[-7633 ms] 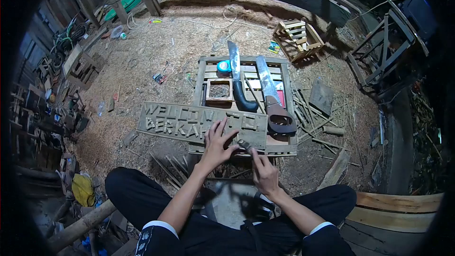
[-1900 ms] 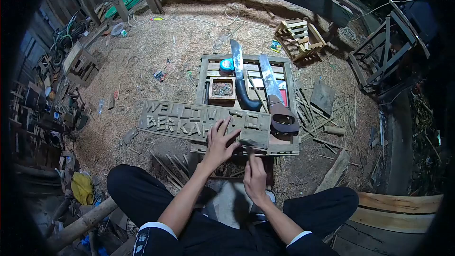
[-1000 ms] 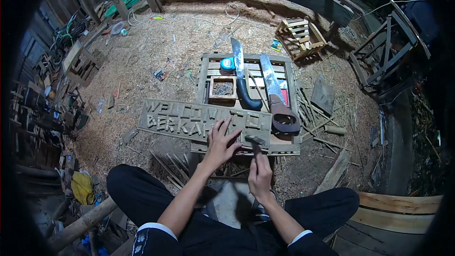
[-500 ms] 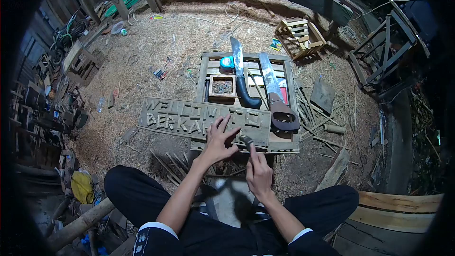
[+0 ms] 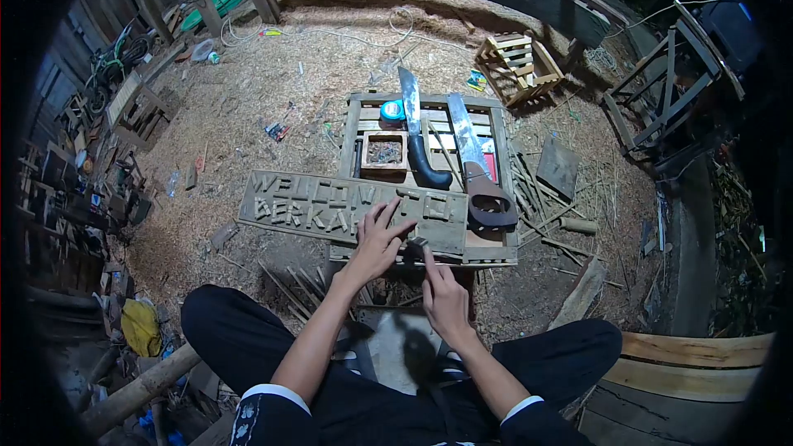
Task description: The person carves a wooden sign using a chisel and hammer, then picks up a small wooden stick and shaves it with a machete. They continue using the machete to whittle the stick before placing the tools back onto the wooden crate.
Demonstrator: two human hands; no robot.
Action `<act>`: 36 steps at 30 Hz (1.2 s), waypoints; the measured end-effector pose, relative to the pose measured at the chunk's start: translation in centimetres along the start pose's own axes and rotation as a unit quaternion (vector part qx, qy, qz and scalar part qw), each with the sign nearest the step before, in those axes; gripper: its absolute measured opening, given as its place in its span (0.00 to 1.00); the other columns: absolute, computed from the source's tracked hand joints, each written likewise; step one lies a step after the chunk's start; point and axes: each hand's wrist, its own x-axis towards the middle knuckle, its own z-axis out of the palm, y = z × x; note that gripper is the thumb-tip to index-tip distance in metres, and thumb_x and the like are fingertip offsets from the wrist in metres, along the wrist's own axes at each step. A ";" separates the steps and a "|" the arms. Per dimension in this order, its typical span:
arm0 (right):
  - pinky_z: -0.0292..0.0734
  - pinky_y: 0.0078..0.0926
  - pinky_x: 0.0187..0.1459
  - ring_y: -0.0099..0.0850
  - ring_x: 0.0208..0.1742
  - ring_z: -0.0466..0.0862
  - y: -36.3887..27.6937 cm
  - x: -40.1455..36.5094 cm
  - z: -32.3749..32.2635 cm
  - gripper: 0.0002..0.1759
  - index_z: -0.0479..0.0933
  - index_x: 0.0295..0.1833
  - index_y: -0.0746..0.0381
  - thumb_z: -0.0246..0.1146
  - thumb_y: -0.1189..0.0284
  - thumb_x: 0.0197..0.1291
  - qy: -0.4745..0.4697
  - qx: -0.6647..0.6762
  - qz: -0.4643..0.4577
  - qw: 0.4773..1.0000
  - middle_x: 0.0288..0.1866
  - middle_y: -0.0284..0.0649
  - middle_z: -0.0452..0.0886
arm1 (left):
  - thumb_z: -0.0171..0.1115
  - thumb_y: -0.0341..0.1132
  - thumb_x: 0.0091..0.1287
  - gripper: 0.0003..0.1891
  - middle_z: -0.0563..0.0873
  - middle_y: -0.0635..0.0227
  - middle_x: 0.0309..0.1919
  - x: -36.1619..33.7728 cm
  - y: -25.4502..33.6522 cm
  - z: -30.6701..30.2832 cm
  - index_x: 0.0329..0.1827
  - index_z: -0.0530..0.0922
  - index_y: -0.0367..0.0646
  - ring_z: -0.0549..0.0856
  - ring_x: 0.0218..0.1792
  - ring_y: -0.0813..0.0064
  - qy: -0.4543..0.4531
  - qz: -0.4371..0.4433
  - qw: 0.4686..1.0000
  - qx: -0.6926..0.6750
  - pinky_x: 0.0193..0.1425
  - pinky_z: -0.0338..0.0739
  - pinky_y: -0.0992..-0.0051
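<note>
A wooden sign board [image 5: 285, 187] with raised letters made of small wood strips lies across the near side of a slatted wooden pallet [image 5: 504, 248]. Its top row reads "WELCOME TO"; part of the lower row is under my hand. My left hand [image 5: 376, 249] rests on the board's lower edge with fingers spread; whether anything small sits under the fingertips cannot be made out. My right hand [image 5: 448, 304] is closed round the handle of a small hammer [image 5: 420, 244], its dark head at the board's lower edge, close to my left fingers.
On the pallet lie a machete [image 5: 421, 153], a handsaw [image 5: 472, 144], a blue tape measure [image 5: 391, 111] and a wooden box [image 5: 385, 151] of small metal bits. A slatted crate [image 5: 520, 70] stands beyond. Wood shavings cover the floor; sticks [image 5: 537, 190] lie at the right.
The hammer head has shifted a little left, nearer my left fingers, and my right hand has moved slightly with it. My left hand stays on the board.
</note>
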 end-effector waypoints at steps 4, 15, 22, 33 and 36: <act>0.83 0.44 0.40 0.49 0.40 0.86 0.4 -0.1 -0.1 0.34 0.69 0.79 0.54 0.62 0.77 0.66 0.084 0.074 -0.029 0.993 0.47 0.49 0.83 | 0.54 0.26 0.64 0.30 0.61 0.61 0.83 0.0 -0.4 0.4 0.70 0.82 0.61 0.58 0.79 0.51 0.002 0.002 1.000 -0.011 0.82 0.49 0.50; 0.81 0.44 0.37 0.49 0.35 0.84 -0.1 0.2 -0.9 0.34 0.68 0.79 0.56 0.61 0.79 0.67 0.130 0.089 -0.076 0.985 0.43 0.47 0.80 | 0.54 0.25 0.65 0.30 0.61 0.58 0.83 0.0 -0.1 0.1 0.70 0.81 0.60 0.58 0.80 0.48 -0.013 -0.007 1.000 -0.002 0.82 0.50 0.49; 0.81 0.47 0.35 0.51 0.36 0.85 -0.4 0.9 -0.9 0.36 0.65 0.82 0.53 0.61 0.76 0.69 -0.003 0.008 -0.024 1.000 0.41 0.49 0.81 | 0.55 0.26 0.64 0.32 0.62 0.62 0.83 -0.1 -0.5 0.4 0.72 0.81 0.62 0.59 0.79 0.51 0.000 -0.003 1.000 -0.017 0.82 0.50 0.51; 0.81 0.50 0.34 0.51 0.32 0.85 -0.1 0.7 -0.3 0.34 0.65 0.82 0.42 0.60 0.72 0.72 -0.023 -0.031 -0.004 0.999 0.36 0.48 0.81 | 0.55 0.26 0.64 0.32 0.61 0.63 0.84 -0.1 -0.3 0.4 0.71 0.81 0.63 0.60 0.79 0.50 0.000 -0.003 1.000 -0.010 0.82 0.50 0.50; 0.80 0.48 0.34 0.50 0.33 0.85 -0.4 0.9 -0.8 0.33 0.67 0.81 0.46 0.60 0.72 0.72 0.039 0.018 -0.044 0.998 0.36 0.49 0.81 | 0.56 0.26 0.64 0.31 0.61 0.62 0.84 -0.2 -0.3 0.5 0.71 0.81 0.62 0.60 0.79 0.49 0.012 0.007 1.000 -0.006 0.82 0.51 0.50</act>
